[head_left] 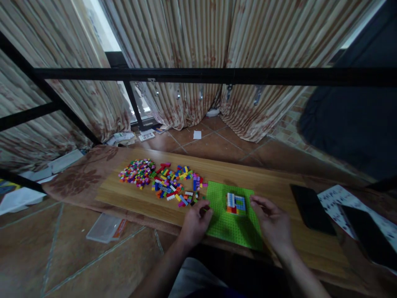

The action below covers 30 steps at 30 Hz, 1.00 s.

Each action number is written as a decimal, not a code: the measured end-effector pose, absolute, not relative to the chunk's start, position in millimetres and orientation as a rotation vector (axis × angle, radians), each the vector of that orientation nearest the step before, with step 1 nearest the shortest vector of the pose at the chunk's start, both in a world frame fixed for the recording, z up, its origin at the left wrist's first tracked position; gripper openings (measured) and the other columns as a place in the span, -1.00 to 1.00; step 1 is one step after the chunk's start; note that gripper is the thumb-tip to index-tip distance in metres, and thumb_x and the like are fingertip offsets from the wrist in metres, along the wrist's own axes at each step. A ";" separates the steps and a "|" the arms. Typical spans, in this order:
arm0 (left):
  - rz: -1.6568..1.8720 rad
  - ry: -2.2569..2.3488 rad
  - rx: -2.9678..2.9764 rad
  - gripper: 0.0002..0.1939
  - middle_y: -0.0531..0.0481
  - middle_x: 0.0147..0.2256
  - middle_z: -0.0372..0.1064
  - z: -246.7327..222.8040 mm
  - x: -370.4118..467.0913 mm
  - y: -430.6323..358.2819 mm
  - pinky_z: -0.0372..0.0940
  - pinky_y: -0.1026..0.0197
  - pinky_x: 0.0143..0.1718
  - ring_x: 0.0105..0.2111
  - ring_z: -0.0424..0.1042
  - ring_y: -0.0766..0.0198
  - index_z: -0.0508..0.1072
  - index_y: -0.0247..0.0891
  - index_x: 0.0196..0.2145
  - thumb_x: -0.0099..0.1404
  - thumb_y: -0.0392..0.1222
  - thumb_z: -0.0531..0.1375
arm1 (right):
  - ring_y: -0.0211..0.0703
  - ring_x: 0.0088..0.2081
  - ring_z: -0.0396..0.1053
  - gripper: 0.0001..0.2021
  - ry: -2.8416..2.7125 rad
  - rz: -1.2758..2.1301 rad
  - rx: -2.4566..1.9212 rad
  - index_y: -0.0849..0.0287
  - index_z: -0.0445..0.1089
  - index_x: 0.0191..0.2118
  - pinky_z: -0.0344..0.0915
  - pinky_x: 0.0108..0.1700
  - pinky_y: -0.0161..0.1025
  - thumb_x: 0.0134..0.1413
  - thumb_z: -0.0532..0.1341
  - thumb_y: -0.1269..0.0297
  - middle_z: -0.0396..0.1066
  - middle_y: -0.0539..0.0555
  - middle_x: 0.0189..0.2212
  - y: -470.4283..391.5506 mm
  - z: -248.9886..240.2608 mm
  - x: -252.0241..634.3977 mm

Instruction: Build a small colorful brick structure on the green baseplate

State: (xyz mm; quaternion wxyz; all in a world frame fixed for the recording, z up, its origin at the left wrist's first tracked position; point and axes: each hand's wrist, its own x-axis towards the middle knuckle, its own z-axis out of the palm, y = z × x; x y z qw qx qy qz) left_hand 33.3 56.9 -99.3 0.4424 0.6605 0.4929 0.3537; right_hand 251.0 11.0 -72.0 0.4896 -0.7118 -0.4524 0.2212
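A lime-green baseplate lies on the wooden board, with a small build of toy building bricks on it, in white, blue, orange, red and yellow. My left hand is curled at the baseplate's left edge, thumb and fingers closed together. Whatever lies between them is too dark and small to name. On the other side, my right hand hovers by the baseplate's right edge, its thumb and forefinger pinched close to the build but apart from it. Any piece in that pinch cannot be made out.
Loose mixed bricks spread left of the baseplate, and a heap of tiny pieces lies farther left. At right are a black tablet-like slab, a printed sheet and a dark phone-like device. A clear plastic lid or tray rests on the floor.
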 end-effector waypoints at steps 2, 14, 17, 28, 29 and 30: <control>0.853 1.240 1.706 -0.83 -0.03 -0.30 0.46 -100.7 13.0 45.4 0.34 0.25 -0.26 -0.31 0.45 0.26 0.45 -0.24 -0.19 0.27 -0.25 0.12 | -0.06 -0.21 0.46 -0.73 -1.296 0.583 -1.662 0.09 0.47 -0.16 0.39 -0.16 -0.12 0.12 0.15 0.09 0.51 0.12 -0.18 5.2 -73.6 220.0; 0.772 1.302 2.016 -0.80 -0.04 -0.19 0.41 -111.1 -31.7 57.5 0.33 0.27 -0.14 -0.21 0.43 0.26 0.50 -0.16 -0.25 0.31 -0.28 0.07 | 0.01 -0.10 0.35 -0.74 -2.001 0.301 -1.647 0.08 0.41 -0.15 0.31 -0.03 -0.06 0.09 0.07 0.44 0.42 0.12 -0.19 52.8 -105.2 122.1; 0.867 1.344 2.024 -0.80 -0.06 -0.19 0.40 -112.9 -36.8 66.0 0.33 0.24 -0.13 -0.20 0.41 0.25 0.50 -0.18 -0.25 0.31 -0.29 0.07 | 0.02 -0.11 0.34 -0.73 -2.057 0.258 -1.692 0.11 0.42 -0.17 0.30 -0.03 -0.08 0.04 0.09 0.48 0.40 0.14 -0.20 72.4 -108.8 115.9; 1.004 1.193 1.961 -0.83 -0.10 -0.19 0.40 -116.3 -52.5 69.2 0.34 0.18 -0.12 -0.17 0.41 0.22 0.49 -0.22 -0.28 0.25 -0.32 0.10 | -0.10 -0.19 0.36 -0.73 -1.949 0.263 -1.547 0.12 0.42 -0.19 0.30 -0.11 -0.18 0.16 0.01 0.48 0.39 0.11 -0.24 99.4 -115.3 104.0; 1.038 1.181 1.941 -0.83 -0.10 -0.20 0.40 -117.1 -53.0 65.9 0.34 0.20 -0.14 -0.19 0.41 0.23 0.49 -0.22 -0.29 0.26 -0.32 0.09 | -0.09 -0.18 0.36 -0.75 -1.955 0.258 -1.541 0.12 0.42 -0.19 0.30 -0.11 -0.18 0.17 0.01 0.46 0.39 0.11 -0.23 99.2 -113.6 102.2; 1.081 1.185 1.918 -0.83 -0.09 -0.21 0.40 -117.9 -53.7 62.0 0.34 0.22 -0.16 -0.20 0.41 0.24 0.48 -0.22 -0.29 0.27 -0.31 0.08 | -0.09 -0.17 0.36 -0.77 -1.970 0.259 -1.536 0.11 0.42 -0.20 0.29 -0.11 -0.18 0.18 0.03 0.43 0.39 0.11 -0.23 98.3 -112.3 99.8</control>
